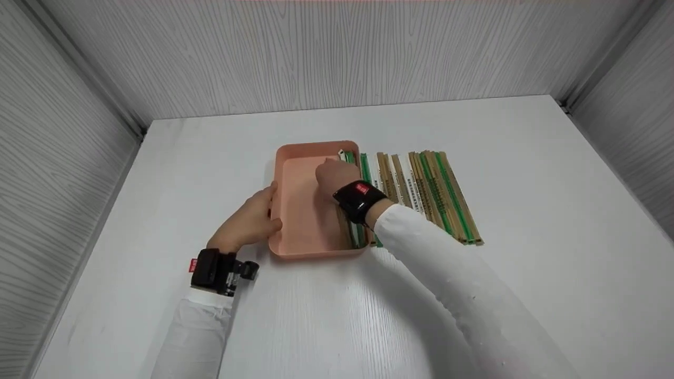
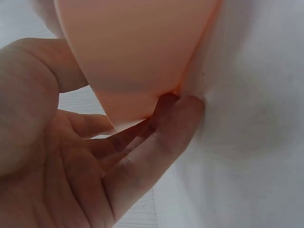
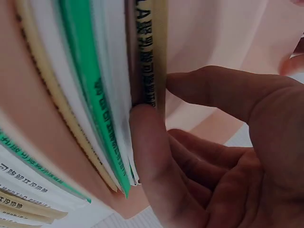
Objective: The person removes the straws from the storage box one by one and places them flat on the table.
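Observation:
A shallow pink tray [image 1: 310,255] lies on the white table. My left hand [image 1: 251,220] grips its left wall, the thumb at the rim and the fingertips low on the outer side in the left wrist view. Over the tray's right part, my right hand [image 1: 337,176] pinches a brown paper-wrapped straw [image 3: 159,42] between thumb and index finger. That straw stands against a row of white, green [image 3: 85,47] and brown wrapped straws along the tray's right wall. In the head view, the right hand and wrist cover part of this row.
More wrapped straws [image 1: 445,195] in brown, green and white lie side by side on the table [image 1: 526,252], right of the tray. The right forearm crosses over their near ends. Wood-grain panels [image 1: 337,58] stand at the back and both sides.

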The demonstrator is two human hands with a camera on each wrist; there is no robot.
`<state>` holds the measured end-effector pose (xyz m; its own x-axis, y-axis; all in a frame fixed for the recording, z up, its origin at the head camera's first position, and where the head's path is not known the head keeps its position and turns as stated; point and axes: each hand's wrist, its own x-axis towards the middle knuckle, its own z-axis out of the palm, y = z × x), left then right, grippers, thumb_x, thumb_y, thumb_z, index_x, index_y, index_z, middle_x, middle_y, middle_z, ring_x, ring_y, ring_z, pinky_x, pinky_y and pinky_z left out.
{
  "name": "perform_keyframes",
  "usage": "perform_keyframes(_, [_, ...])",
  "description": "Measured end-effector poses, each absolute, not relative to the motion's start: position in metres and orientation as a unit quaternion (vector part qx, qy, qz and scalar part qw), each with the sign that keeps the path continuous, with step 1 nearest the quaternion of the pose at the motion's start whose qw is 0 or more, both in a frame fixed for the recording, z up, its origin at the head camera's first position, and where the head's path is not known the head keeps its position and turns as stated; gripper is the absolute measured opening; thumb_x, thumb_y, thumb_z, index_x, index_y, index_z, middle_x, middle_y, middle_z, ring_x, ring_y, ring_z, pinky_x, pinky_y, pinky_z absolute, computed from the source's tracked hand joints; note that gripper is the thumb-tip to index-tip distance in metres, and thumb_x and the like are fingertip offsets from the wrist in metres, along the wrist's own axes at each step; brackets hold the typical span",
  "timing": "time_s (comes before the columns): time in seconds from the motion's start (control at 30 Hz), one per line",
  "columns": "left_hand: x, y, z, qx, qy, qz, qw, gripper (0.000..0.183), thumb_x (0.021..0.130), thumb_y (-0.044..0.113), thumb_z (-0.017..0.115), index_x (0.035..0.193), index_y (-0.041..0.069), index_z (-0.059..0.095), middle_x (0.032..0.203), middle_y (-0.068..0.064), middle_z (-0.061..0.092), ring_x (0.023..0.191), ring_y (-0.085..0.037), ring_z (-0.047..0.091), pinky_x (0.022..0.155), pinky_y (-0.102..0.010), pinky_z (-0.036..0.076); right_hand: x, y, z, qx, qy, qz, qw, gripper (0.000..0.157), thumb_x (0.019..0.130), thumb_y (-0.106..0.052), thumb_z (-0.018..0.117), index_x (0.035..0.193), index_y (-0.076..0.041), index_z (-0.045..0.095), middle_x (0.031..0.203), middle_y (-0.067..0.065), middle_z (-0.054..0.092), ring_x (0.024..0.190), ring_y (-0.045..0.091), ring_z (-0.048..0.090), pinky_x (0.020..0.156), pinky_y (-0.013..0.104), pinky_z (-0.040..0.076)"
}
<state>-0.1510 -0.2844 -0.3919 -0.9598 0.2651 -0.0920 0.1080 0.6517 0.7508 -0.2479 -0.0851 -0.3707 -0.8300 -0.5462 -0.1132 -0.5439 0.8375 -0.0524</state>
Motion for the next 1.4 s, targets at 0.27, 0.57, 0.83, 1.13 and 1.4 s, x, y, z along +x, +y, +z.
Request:
perform_keyframes(0.27, [-0.152, -0.284, -0.391, 0.109, 0.904, 0.404, 0.092, 0.084, 0.084, -0.008, 0.056, 0.161, -0.006, 0.024, 0.13, -0.021, 0.06, 0.109, -0.03, 0.064, 0.089, -0.039, 0.05, -0.256, -0.082, -0.378, -0.292, 0.954, -0.023, 0.063, 0.033, 0.109, -0.012, 0.045, 0.124, 0.003, 0.07, 0.079, 0.012, 0.062, 0.063, 0.018, 0.049, 0.054, 0.036, 0.042])
perform_keyframes(0.57, [-0.152, -0.284, -0.391, 0.11, 0.904, 0.402, 0.09, 0.086, 0.083, -0.008, 0.056, 0.162, -0.006, 0.021, 0.136, -0.023, 0.058, 0.115, -0.031, 0.062, 0.092, -0.041, 0.05, -0.262, -0.081, -0.385, -0.287, 0.954, -0.06, 0.065, 0.041, 0.107, -0.015, 0.051, 0.144, 0.001, 0.059, 0.064, 0.004, 0.044, 0.054, 0.017, 0.043, 0.051, 0.032, 0.036])
perform_keyframes(0.83, [-0.152, -0.285, -0.392, 0.114, 0.905, 0.4, 0.089, 0.084, 0.084, -0.008, 0.056, 0.161, -0.007, 0.022, 0.134, -0.023, 0.057, 0.112, -0.03, 0.061, 0.091, -0.04, 0.049, -0.272, -0.079, -0.39, -0.282, 0.945, -0.113, 0.118, 0.043, 0.091, -0.008, 0.062, 0.133, -0.003, 0.065, 0.082, 0.01, 0.056, 0.07, 0.023, 0.048, 0.057, 0.036, 0.037])
perform_keyframes(1.13, [-0.152, -0.283, -0.391, 0.123, 0.902, 0.404, 0.084, 0.087, 0.081, -0.009, 0.055, 0.162, -0.006, 0.022, 0.134, -0.022, 0.059, 0.113, -0.031, 0.061, 0.092, -0.041, 0.048, -0.262, -0.069, -0.368, -0.296, 0.933, -0.161, 0.123, 0.04, 0.094, -0.001, 0.053, 0.062, -0.015, 0.034, 0.061, -0.002, 0.028, 0.057, 0.014, 0.029, 0.056, 0.03, 0.028])
perform_keyframes(1.4, [-0.154, -0.283, -0.392, 0.113, 0.908, 0.395, 0.086, 0.088, 0.082, -0.008, 0.057, 0.162, -0.008, 0.02, 0.137, -0.024, 0.058, 0.116, -0.031, 0.061, 0.096, -0.043, 0.049, -0.239, -0.047, -0.341, -0.28, 0.887, -0.348, 0.115, 0.008, 0.1, -0.003, 0.061, 0.103, 0.0, 0.068, 0.075, 0.01, 0.063, 0.057, 0.017, 0.058, 0.055, 0.03, 0.051])
